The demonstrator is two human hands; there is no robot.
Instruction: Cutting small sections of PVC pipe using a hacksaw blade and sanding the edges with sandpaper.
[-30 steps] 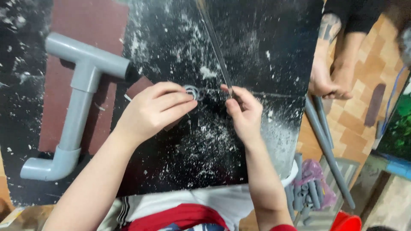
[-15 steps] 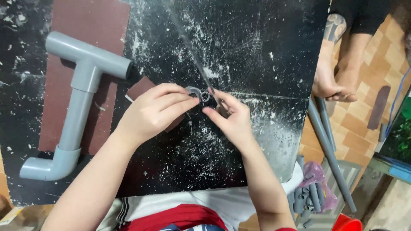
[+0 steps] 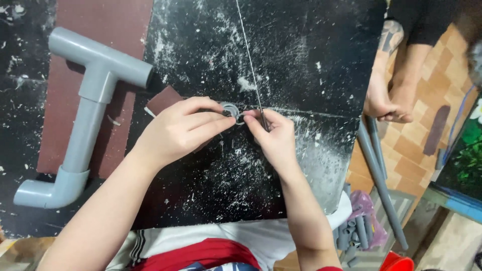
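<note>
Far left: grey PVC pipe assembly [image 3: 90, 113] lying flat, a tee at the top, a straight run down, an elbow at the bottom-left end. It sits partly on a dark red mat [image 3: 103, 30], partly on the black worktop [image 3: 311, 55]. Nobody is touching it.

The worktop is dusted with white shavings and scratch marks, heaviest around the centre. A small brown sanding pad [image 3: 163, 99] lies just beside the tee's outlet, touching or nearly touching the left hand's knuckles.

Left hand [image 3: 178, 130]: fingers curled, thumb and index pinched narrow on a small grey ring [image 3: 232, 111], which looks like a short PVC slice or bushing. The ring is at the worktop's centre, pressed down on the surface between both hands.

Right hand [image 3: 273, 138]: fingertips closed on the lower end of a thin metal blade [image 3: 249, 55], which is thin like a hacksaw blade or wire, can't tell which. The blade runs up and slightly left, away from the hand, across the worktop to the top edge of view. Its lower end meets the ring, right at the left fingertips. Both hands are touching or nearly so at the ring.

Right edge: another person's forearms and hands [image 3: 389, 98], off the worktop, holding long grey pipes [image 3: 379, 175] that slope down toward the tiled floor [image 3: 427, 125]. Below them is a pile of short grey pipe offcuts [image 3: 354, 233].
</note>
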